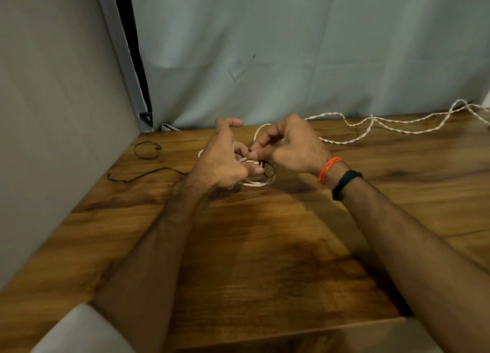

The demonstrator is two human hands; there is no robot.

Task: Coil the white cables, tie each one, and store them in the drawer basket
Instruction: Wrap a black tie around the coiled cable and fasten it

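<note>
A: Biggest first — what's there?
B: Grey curtain [291, 48] across the back, pale panel [53, 114] on the left, wooden table [265, 246] under it all.

A: Cables?
B: One twisted white cable [384, 128] lies loose on the far right of the table, running along the back edge w/ a few loops. The other is a coiled white cable [254, 183] flat on the table, mid-frame, partly under both hands.

A: And the hands?
B: Left hand [220, 162] is on the coil's left side, fingers curled, thumb and fingertip pinching at the coil — index lifted clear. Right hand [289, 146] is curled too, fingertips pinching a black tie [270, 169] that loops round the coil strands just beside the left thumb. Hands nearly touching.

A: Wrist stuff?
B: Orange thread band [330, 167] and black band [344, 183] on the right wrist.

A: Small bits?
B: Two spare ties on the left of the table — a black tie loop [147, 150] farther back, a long black tie [143, 175] nearer, lying open. Well apart from the coil.
</note>
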